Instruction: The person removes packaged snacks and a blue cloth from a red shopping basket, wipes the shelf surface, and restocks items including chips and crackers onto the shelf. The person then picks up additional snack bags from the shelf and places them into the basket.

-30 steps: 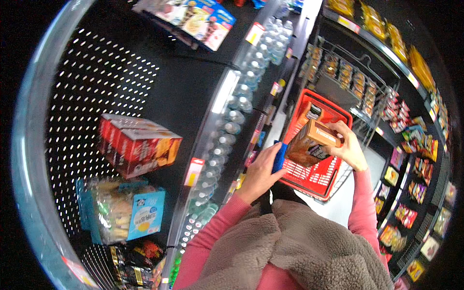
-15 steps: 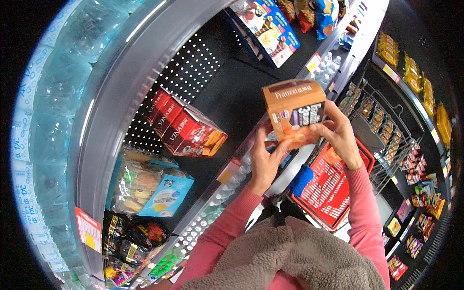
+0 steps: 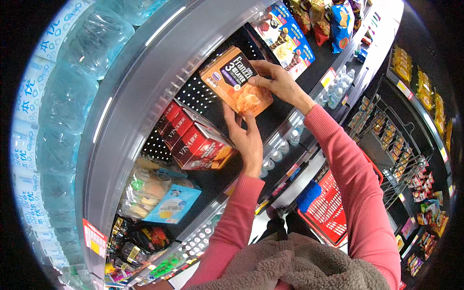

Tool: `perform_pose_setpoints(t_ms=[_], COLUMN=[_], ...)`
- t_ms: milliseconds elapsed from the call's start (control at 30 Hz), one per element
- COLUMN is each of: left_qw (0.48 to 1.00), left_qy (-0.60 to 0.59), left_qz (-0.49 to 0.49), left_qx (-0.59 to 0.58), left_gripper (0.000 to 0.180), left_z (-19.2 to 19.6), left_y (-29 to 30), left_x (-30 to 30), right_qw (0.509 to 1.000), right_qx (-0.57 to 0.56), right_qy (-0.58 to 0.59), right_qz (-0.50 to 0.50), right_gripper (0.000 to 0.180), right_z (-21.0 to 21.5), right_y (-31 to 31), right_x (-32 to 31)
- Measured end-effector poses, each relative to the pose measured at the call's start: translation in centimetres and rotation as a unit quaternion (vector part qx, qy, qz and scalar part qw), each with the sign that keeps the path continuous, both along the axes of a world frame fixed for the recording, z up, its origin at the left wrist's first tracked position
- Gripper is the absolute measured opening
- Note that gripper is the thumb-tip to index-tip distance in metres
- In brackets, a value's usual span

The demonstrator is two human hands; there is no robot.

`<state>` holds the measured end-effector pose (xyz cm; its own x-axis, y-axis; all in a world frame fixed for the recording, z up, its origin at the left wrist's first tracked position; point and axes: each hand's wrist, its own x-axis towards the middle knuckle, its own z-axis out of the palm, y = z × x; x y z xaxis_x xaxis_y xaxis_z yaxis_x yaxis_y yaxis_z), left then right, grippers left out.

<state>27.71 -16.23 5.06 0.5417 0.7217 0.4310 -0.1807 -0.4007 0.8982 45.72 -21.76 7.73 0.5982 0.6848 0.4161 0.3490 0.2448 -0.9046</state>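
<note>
An orange-brown biscuit box [image 3: 223, 82] with a picture of round biscuits on its front is held up over the dark shelf. Fingers of my left hand [image 3: 245, 141] close on its lower edge, thumb on the front. My right hand [image 3: 279, 86] grips the right side of the box, its thumb pressed on the printed face. Just below and left of the box stand red biscuit boxes [image 3: 191, 142], side by side on the shelf. Blue-and-white boxes with pictures of rolled wafers [image 3: 288, 42] are to the upper right of my right hand.
Large blue-tinted water bottles [image 3: 82, 101] line the upper shelf at left. A light-blue packet [image 3: 173, 203] lies nearer on the shelf. Small bottles [image 3: 278, 155] stand on a lower level. A red basket [image 3: 331, 205] is on the floor, with wire racks [image 3: 386, 140] beyond.
Both hands have carried the biscuit box up and left, from above the aisle to over the shelf beside the red boxes. The box front has turned more toward me.
</note>
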Motion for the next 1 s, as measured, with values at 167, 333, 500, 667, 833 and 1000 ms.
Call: perform_pose_setpoints(t_ms=[167,333,500,667,833,1000], left_qw=[1.0,1.0,0.999,0.999,0.998,0.993], left_qy=[0.002,0.01,0.026,0.018,0.049,0.106], left_qz=[0.025,0.027,0.042,0.033,0.041,0.042], left_qx=[0.007,-0.009,0.007,-0.004,-0.005,0.029], left_gripper=[0.072,0.076,0.078,0.079,0.082,0.083], left_z=[-0.6,-1.1,-1.7,-1.6,-0.8,-0.2], left_y=[2.1,3.5,3.7,3.5,2.9,0.2], left_x=[1.9,3.1,3.6,3.7,3.1,0.9], right_qw=[0.997,0.998,0.999,0.998,0.997,0.992], right_qx=[-0.048,0.021,0.004,-0.047,-0.076,-0.059], right_qy=[0.025,0.037,0.028,-0.009,0.019,-0.045], right_qz=[0.053,0.051,0.041,0.041,0.021,-0.101], right_gripper=[0.057,0.057,0.057,0.059,0.058,0.047], right_z=[-1.4,-3.0,-3.5,-2.9,-2.1,-1.4], right_y=[3.3,5.8,6.6,6.0,4.8,0.0], right_x=[2.3,3.3,3.8,3.2,2.0,-1.3])
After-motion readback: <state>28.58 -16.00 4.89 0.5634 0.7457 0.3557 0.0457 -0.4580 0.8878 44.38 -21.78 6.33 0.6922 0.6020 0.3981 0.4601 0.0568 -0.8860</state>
